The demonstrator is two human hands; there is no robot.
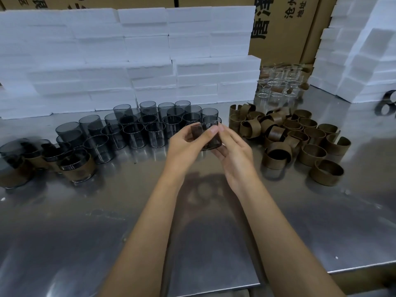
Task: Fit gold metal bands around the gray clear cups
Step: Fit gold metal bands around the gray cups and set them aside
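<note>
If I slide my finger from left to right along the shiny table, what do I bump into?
Banded cups → plain gray cups → left hand and right hand holding one cup → loose gold bands.

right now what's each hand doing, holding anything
Left hand: grips the gray cup with a band, fingers curled round its left side.
Right hand: holds the same cup from the right and beneath.

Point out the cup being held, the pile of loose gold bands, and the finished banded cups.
held cup (206, 137), head view, its banded side wall.
loose gold bands (312, 155), head view, one band's outer wall.
banded cups (80, 169), head view, nearest cup's band.
</note>
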